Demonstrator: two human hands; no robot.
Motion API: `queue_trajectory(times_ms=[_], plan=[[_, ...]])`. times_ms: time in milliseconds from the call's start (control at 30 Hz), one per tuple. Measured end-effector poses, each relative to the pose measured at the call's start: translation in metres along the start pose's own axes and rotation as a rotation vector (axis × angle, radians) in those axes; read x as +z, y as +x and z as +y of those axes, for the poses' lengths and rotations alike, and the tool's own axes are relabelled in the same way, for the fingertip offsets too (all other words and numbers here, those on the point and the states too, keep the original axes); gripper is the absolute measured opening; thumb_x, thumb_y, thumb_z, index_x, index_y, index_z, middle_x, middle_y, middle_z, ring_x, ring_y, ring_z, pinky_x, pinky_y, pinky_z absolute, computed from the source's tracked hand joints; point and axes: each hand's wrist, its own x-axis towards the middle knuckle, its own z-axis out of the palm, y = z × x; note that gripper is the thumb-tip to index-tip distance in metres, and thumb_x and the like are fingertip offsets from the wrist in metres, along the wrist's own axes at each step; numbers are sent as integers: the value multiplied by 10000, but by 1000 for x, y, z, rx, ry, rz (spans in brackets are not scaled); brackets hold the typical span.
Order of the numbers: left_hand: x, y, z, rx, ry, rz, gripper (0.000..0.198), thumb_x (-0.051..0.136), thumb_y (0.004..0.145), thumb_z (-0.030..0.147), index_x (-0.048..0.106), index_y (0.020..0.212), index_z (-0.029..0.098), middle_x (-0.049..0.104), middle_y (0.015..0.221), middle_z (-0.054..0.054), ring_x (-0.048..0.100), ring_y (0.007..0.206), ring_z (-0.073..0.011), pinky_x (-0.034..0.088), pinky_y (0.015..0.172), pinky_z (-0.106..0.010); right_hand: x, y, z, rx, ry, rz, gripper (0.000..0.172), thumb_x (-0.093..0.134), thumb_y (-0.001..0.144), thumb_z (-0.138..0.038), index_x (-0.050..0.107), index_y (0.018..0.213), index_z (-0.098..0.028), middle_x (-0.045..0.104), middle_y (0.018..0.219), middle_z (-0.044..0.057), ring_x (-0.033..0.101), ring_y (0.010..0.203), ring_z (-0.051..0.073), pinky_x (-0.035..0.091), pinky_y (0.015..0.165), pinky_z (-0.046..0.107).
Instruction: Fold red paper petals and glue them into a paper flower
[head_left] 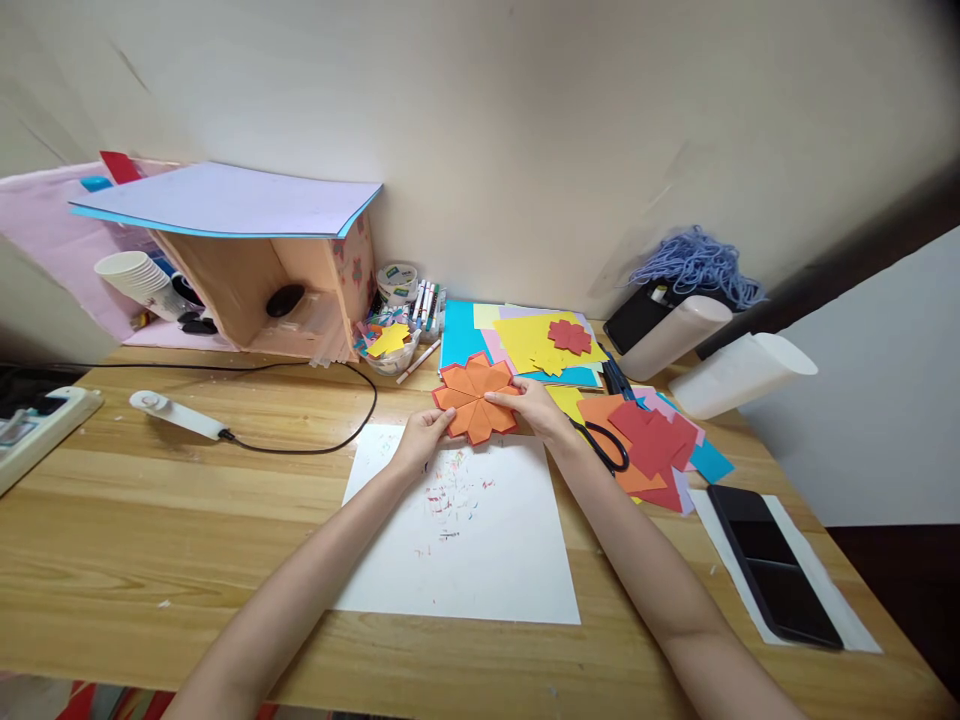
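Observation:
An orange paper flower point(478, 385) with a red rim is held up over the far edge of a marked white sheet point(495, 560). My left hand point(421, 440) pinches its lower left edge, thumb on the front. At its right side, my right hand point(536, 405) is closed on the flower, the thumb reaching toward the middle. Fingers behind the flower are hidden. Black-handled scissors point(611, 450) lie just right of my right wrist, partly covered by the forearm.
Red paper scraps point(654, 440) lie to the right, beside a dark phone point(772, 560). Behind are yellow paper point(517, 340) with a small red flower point(570, 337), and markers point(427, 305). At left stand a cardboard box point(259, 260) and a corded white device point(176, 412).

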Motion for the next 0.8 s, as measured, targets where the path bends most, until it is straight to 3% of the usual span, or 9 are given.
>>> queue_trajectory(times_ms=[233, 300, 400, 567, 667, 800], plan=[[-9, -4, 13, -24, -4, -247, 355, 594, 715, 422, 632, 881, 110, 682, 849, -129, 652, 769, -226, 505, 735, -352, -6, 0, -6, -3, 88, -41, 432, 745, 526, -342, 642, 886, -126, 674, 936, 94, 634, 834, 224, 512, 722, 318], [-14, -2, 15, -24, 46, -198, 349, 595, 714, 417, 637, 865, 105, 687, 793, -139, 658, 720, -235, 521, 660, -345, -11, 1, -8, -12, 105, -14, 424, 749, 524, -334, 644, 879, -126, 672, 943, 98, 633, 849, 229, 515, 729, 319], [-19, 2, 17, 21, 105, 10, 313, 635, 678, 397, 645, 743, 92, 684, 684, -138, 654, 604, -222, 517, 549, -303, -18, 3, -10, -26, 123, 20, 418, 753, 523, -323, 645, 877, -127, 671, 950, 101, 634, 855, 229, 516, 741, 321], [-23, 7, 15, 154, 49, 277, 340, 607, 694, 423, 625, 752, 88, 678, 645, -121, 638, 540, -196, 509, 526, -301, -24, 3, -12, -29, 142, 30, 413, 749, 532, -325, 645, 880, -128, 669, 958, 105, 633, 866, 230, 514, 755, 325], [-25, 8, 13, 232, -1, 304, 387, 580, 719, 419, 594, 963, 118, 676, 886, -136, 655, 714, -211, 517, 612, -324, -22, 2, -13, -30, 143, 28, 427, 750, 530, -325, 640, 894, -130, 666, 970, 105, 629, 877, 232, 513, 757, 329], [-20, 4, 15, 366, -45, 176, 449, 601, 715, 382, 533, 1119, 198, 487, 1262, -115, 561, 1024, -218, 462, 834, -331, -14, 0, -13, -38, 144, 19, 412, 742, 544, -327, 634, 892, -134, 665, 972, 95, 626, 881, 227, 512, 753, 318]])
